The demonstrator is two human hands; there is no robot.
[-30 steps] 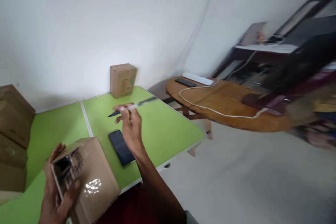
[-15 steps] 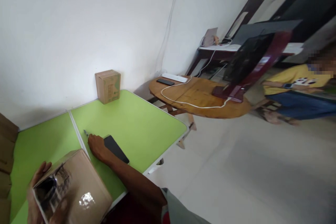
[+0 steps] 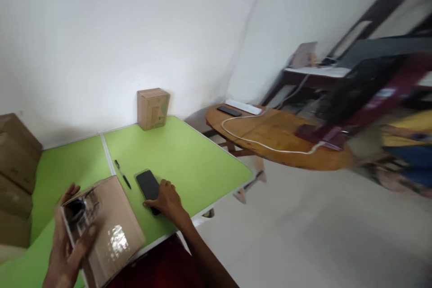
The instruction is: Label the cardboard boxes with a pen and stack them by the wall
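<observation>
My left hand [image 3: 67, 247] is closed around the near-left end of a taped cardboard box [image 3: 113, 213], thumb on its top and fingers along its far side. Dark marks and shiny tape show on the box's upper face. On the green table, a black smartphone [image 3: 147, 183] lies flat. My right hand [image 3: 169, 200] spans the phone's near end, the thumb on one edge and the fingers at the other. A dark pen [image 3: 123, 174] lies between the box and the phone, touched by neither hand.
A small cardboard box [image 3: 152, 110] stands at the back of the green table [image 3: 202, 162] by the wall. Stacked cartons [image 3: 16, 175] fill the left edge. To the right, a wooden table [image 3: 270, 132] bears a monitor, a white cable and a dark phone. A person sits beyond it.
My right hand has let go of the pen, which now lies on the table, and has moved right onto the phone. The camera has turned slightly left. My left hand still holds the box.
</observation>
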